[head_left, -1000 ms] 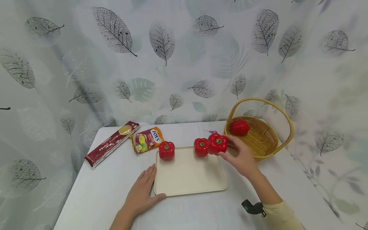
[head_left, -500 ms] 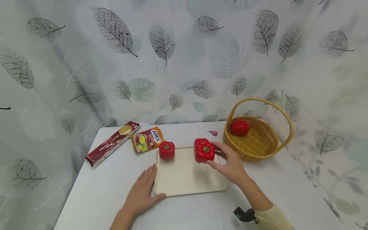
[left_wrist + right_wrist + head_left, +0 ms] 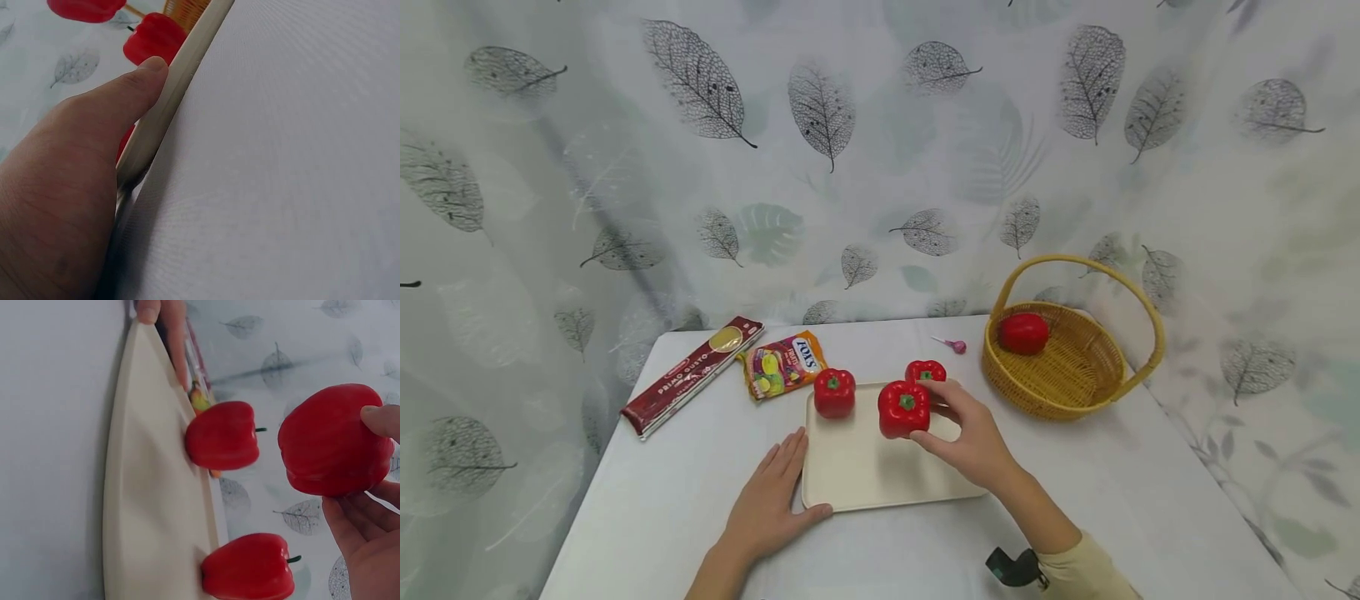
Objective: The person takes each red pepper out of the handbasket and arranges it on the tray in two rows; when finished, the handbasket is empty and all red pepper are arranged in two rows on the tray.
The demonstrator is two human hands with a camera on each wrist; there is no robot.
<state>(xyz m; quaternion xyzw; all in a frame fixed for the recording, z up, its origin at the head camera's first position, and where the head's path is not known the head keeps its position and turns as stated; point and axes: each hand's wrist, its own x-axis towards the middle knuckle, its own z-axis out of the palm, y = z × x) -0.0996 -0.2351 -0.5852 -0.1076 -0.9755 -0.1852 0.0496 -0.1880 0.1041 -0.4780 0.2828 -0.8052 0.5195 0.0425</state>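
Observation:
My right hand (image 3: 966, 435) grips a red bell pepper (image 3: 334, 440) between thumb and fingers, holding it above the cream tray (image 3: 865, 479). In the right wrist view a gap shows between this pepper and the tray. Two more red bell peppers stand on the tray: one at its back left corner (image 3: 834, 393), the other toward the back right (image 3: 927, 371), partly hidden behind the held one. My left hand (image 3: 767, 504) lies with straight fingers along the tray's left side, its thumb (image 3: 140, 84) at the front rim.
A wicker basket (image 3: 1045, 408) with a tall handle stands at the right, a red pepper (image 3: 1024, 333) inside it. A lollipop (image 3: 957, 346) lies behind the tray. Back left are a Fox's candy bag (image 3: 784, 365) and a long Primo Gusto pasta packet (image 3: 692, 377).
My right hand has carried the held pepper leftward and slightly nearer, from beside the basket to over the tray's middle. The left hand and the tray have stayed put.

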